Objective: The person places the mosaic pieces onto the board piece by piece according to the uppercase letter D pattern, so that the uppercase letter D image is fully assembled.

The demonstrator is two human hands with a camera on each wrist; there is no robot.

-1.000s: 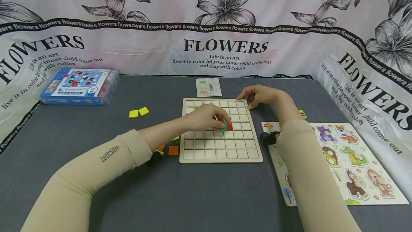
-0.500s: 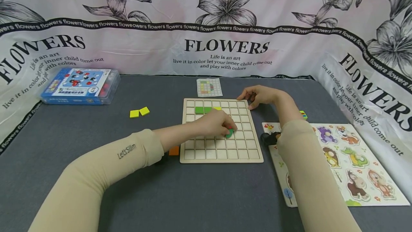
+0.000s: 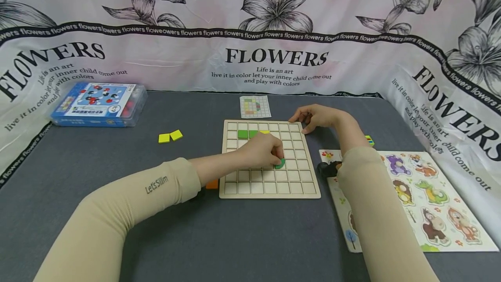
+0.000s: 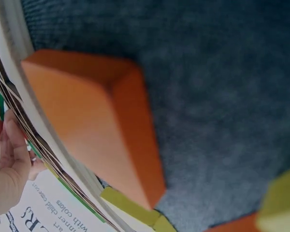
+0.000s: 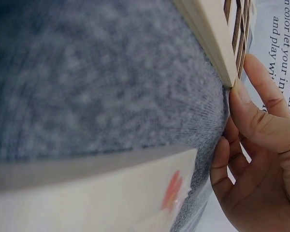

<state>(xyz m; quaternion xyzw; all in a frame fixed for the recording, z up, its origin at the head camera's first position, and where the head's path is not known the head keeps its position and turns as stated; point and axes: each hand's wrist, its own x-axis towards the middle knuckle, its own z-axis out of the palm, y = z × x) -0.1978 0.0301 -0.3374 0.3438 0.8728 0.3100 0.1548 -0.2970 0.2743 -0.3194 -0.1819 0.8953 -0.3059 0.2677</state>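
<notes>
My left hand (image 3: 261,149) is over the wooden grid board (image 3: 270,195), pinching a small green tile (image 3: 279,164) with a curved-looking edge, close above a square right of the middle. In the left wrist view part of this hand (image 4: 9,164) shows at the left edge. My right hand (image 3: 318,115) holds the board's far right corner; the right wrist view shows its thumb (image 5: 246,99) against the corner and the index finger along the far edge. Two green tiles (image 3: 242,134) and a yellow tile (image 3: 264,132) lie in a far row. The left hand hides the board's middle.
A small printed pattern card (image 3: 255,106) lies beyond the board. Left of it are yellow tiles (image 3: 176,135), an orange block (image 4: 77,121) and a blue plastic box (image 3: 98,105). An animal puzzle board (image 3: 475,243) lies right, partly under the right forearm, near a multicoloured cube (image 3: 369,139).
My left hand has moved a little right and toward me with the green tile, uncovering far-row tiles and covering the red one. My right hand stays at the corner.
</notes>
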